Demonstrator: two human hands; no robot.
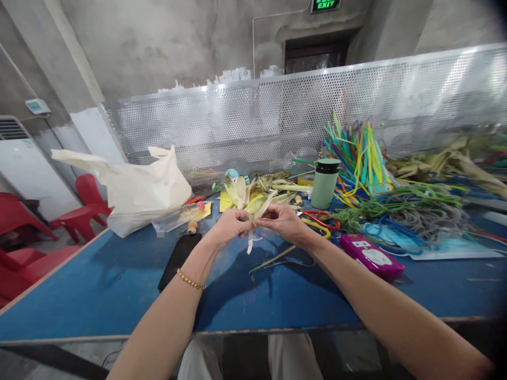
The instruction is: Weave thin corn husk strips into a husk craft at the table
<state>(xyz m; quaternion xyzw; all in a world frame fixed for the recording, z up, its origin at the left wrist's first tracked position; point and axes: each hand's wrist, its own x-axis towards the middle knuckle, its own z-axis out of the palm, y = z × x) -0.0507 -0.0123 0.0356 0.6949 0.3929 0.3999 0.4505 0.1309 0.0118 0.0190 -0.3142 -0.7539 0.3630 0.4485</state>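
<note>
My left hand (228,226) and my right hand (282,220) meet above the blue table (119,285), both pinched on a pale strip of corn husk (253,211) that hangs down between them. More pale green and yellow husks (245,191) lie in a heap just beyond my fingers. A thin loose strip (273,258) lies on the table under my right wrist. A gold bead bracelet circles my left wrist.
A black phone (180,259) lies left of my left forearm. A white plastic bag (138,192) sits at the back left. A green flask (325,183), red scissors (320,219), a purple case (372,256) and heaps of coloured strips (356,153) fill the right. Red chairs (24,232) stand at left.
</note>
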